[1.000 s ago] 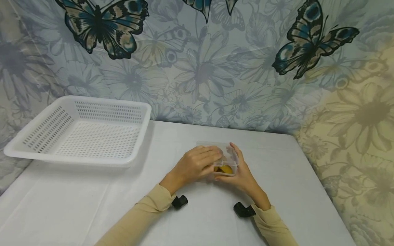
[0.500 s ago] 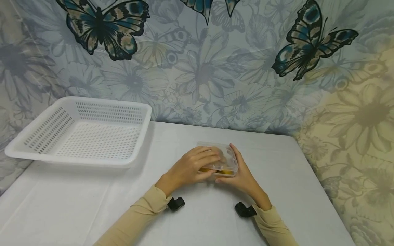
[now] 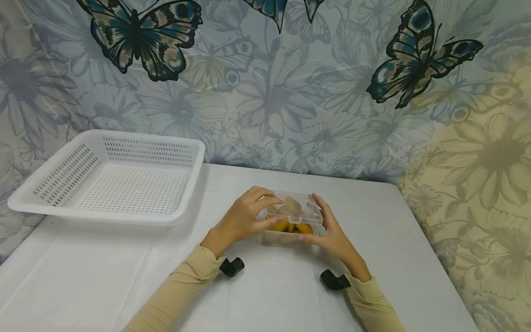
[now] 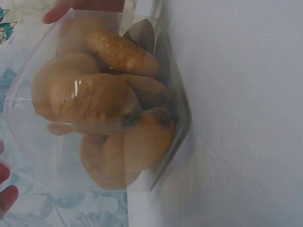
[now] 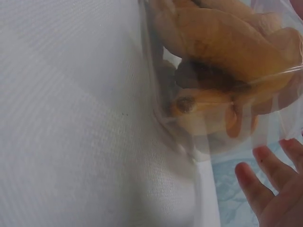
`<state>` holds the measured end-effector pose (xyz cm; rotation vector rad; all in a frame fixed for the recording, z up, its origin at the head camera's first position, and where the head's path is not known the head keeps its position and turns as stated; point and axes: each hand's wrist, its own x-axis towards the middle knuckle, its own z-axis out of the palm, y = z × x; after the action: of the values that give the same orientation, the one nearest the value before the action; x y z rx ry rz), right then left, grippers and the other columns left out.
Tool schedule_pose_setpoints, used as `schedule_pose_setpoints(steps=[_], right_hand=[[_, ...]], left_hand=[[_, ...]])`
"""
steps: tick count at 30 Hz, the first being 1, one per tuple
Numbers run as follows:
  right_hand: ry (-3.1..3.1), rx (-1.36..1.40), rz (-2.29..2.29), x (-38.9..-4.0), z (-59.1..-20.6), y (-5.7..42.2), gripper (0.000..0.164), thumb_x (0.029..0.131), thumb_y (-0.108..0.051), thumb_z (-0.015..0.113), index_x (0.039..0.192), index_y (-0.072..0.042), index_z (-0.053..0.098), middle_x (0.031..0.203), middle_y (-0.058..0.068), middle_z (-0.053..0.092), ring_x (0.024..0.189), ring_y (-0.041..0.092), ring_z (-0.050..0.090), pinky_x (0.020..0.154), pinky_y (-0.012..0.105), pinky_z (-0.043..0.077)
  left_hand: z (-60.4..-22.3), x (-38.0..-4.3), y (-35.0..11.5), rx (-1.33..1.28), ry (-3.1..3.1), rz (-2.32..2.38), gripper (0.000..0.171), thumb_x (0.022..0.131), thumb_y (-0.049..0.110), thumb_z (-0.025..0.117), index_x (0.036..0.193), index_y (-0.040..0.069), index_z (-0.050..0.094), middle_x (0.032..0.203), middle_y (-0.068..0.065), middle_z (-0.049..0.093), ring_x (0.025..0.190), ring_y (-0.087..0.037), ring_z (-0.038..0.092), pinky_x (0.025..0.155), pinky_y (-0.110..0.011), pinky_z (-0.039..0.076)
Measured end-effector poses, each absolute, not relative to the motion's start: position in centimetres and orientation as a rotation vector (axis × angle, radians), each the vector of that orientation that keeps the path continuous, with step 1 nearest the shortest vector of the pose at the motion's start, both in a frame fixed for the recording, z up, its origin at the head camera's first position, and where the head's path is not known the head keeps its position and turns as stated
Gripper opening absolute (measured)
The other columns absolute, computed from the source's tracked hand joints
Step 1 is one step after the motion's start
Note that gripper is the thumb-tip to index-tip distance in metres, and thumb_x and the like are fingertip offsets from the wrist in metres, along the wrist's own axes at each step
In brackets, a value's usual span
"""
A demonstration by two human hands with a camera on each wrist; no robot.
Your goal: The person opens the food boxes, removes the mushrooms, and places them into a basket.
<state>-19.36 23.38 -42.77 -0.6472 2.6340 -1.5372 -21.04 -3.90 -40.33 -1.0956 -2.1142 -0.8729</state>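
Observation:
A clear plastic box [image 3: 282, 238] with several orange-yellow fruits [image 3: 304, 228] in it stands on the table; in the left wrist view the fruits [image 4: 97, 101] show dark ends. Its see-through hinged lid [image 3: 296, 212] is tilted up at the front, leaving a gap. My left hand [image 3: 242, 214] holds the lid's left part, thumb at the front edge and fingers over the top. On the other side my right hand [image 3: 332, 235] grips the box's right end, thumb in front and index finger up along the side. Other right-hand fingers [image 5: 272, 170] are spread out in the right wrist view.
A large white perforated plastic basket [image 3: 137, 184] stands at the back left of the table [image 3: 282, 295], which has a white cloth. Behind rises a backdrop [image 3: 274, 92] printed with butterflies and flowers. Black wrist cameras [image 3: 232, 266] hang below both sleeves.
The lid goes down onto the box, then rises at the front again, showing the fruits. My left hand has shifted left and slightly back; the right stays almost in place.

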Motion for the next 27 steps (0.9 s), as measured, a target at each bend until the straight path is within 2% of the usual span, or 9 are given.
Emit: schedule_pose_setpoints(steps=[3,6,8,11,14,16,18,23,27], right_hand=[[2.616,-0.650,-1.568,-19.34,-42.69,23.42,0.107,0.080,-0.013,0.083,0.160,-0.019,0.012,0.167,0.012,0.011,0.152,0.043,0.011,0.110,0.077,0.018],[2.595,-0.649,-1.607,-19.28,-42.62,23.42,0.105,0.080,-0.010,0.083,0.158,-0.010,0.012,0.165,0.015,0.014,0.149,0.040,0.020,0.114,0.067,0.025],[2.580,-0.645,-1.635,-19.23,-42.59,23.41,0.103,0.079,-0.008,0.083,0.155,-0.007,0.013,0.163,0.015,0.019,0.146,0.037,0.027,0.118,0.050,0.031],[2.567,-0.655,-1.677,-19.21,-42.64,23.38,0.098,0.078,-0.005,0.083,0.149,-0.003,0.016,0.160,0.015,0.025,0.142,0.028,0.035,0.112,0.023,0.036],[2.554,-0.682,-1.714,-19.23,-42.76,23.38,0.088,0.077,-0.003,0.083,0.139,0.000,0.022,0.160,0.015,0.026,0.139,0.016,0.038,0.105,0.009,0.036],[2.554,-0.697,-1.719,-19.24,-42.86,23.38,0.082,0.077,-0.003,0.083,0.135,0.000,0.025,0.161,0.014,0.024,0.140,0.010,0.037,0.105,0.011,0.037],[2.556,-0.709,-1.717,-19.24,-42.92,23.40,0.080,0.077,-0.002,0.083,0.134,0.000,0.027,0.161,0.012,0.023,0.140,0.012,0.036,0.109,0.021,0.039],[2.548,-0.717,-1.707,-19.25,-43.01,23.39,0.090,0.078,-0.004,0.083,0.145,-0.007,0.024,0.158,0.012,0.027,0.144,0.036,0.034,0.115,0.059,0.033],[2.552,-0.725,-1.707,-19.26,-43.02,23.28,0.095,0.078,-0.005,0.083,0.150,-0.010,0.021,0.159,0.014,0.025,0.147,0.044,0.027,0.113,0.068,0.028]], left_hand=[[-40.30,-21.08,-3.84,-1.064,-2.106,-0.909,0.031,0.083,0.031,0.080,0.106,0.011,0.072,0.098,-0.004,0.062,0.093,-0.016,0.056,0.080,-0.024,0.052],[-40.28,-21.07,-3.70,-1.019,-2.094,-0.952,0.029,0.081,0.029,0.082,0.099,0.010,0.070,0.088,-0.004,0.058,0.082,-0.014,0.051,0.069,-0.022,0.048],[-40.28,-21.04,-3.59,-0.991,-2.092,-0.967,0.029,0.080,0.028,0.084,0.097,0.010,0.069,0.084,-0.003,0.058,0.077,-0.013,0.051,0.066,-0.020,0.047],[-40.29,-20.98,-3.45,-0.970,-2.103,-0.974,0.027,0.079,0.026,0.084,0.097,0.010,0.069,0.079,-0.001,0.059,0.074,-0.012,0.052,0.063,-0.019,0.046],[-40.26,-20.91,-3.35,-0.958,-2.108,-0.984,0.028,0.080,0.024,0.083,0.098,0.009,0.069,0.077,-0.001,0.059,0.073,-0.012,0.053,0.063,-0.020,0.046],[-40.24,-20.88,-3.33,-0.951,-2.098,-0.998,0.029,0.079,0.021,0.083,0.099,0.007,0.069,0.076,-0.001,0.059,0.074,-0.013,0.054,0.063,-0.022,0.047],[-40.26,-20.86,-3.34,-0.944,-2.086,-1.013,0.030,0.078,0.019,0.084,0.100,0.005,0.069,0.076,-0.002,0.059,0.074,-0.014,0.055,0.065,-0.024,0.049],[-40.43,-20.89,-3.60,-0.929,-2.053,-1.063,0.032,0.085,0.022,0.079,0.108,0.003,0.066,0.085,-0.006,0.065,0.080,-0.019,0.062,0.070,-0.028,0.054],[-40.47,-21.01,-3.86,-0.914,-2.041,-1.094,0.043,0.087,0.020,0.077,0.119,-0.001,0.058,0.094,-0.011,0.067,0.087,-0.022,0.068,0.081,-0.033,0.059]])
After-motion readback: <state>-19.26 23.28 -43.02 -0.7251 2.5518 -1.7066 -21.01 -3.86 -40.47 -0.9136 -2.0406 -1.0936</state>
